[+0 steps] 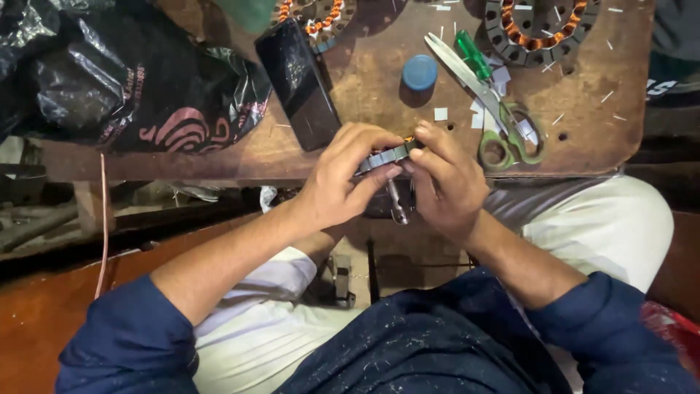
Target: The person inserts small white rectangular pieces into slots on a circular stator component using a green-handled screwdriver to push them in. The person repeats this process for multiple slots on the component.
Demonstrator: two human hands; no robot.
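Note:
My left hand (343,179) and my right hand (446,179) meet at the near edge of a brown wooden workbench (364,87). Between them they grip a grey round metal motor core (384,157) with a bit of copper winding showing at its top. A short metal shaft (396,204) hangs down below it. My left fingers curl over the core's left side and my right fingertips press on its right rim. Most of the core is hidden by my fingers.
On the bench lie a black phone (299,84), a blue round cap (420,72), scissors with green handles (503,124), a green-handled screwdriver (474,55), two copper-wound stators (539,29) (317,16) at the back and small white paper scraps. A black plastic bag (124,73) sits left.

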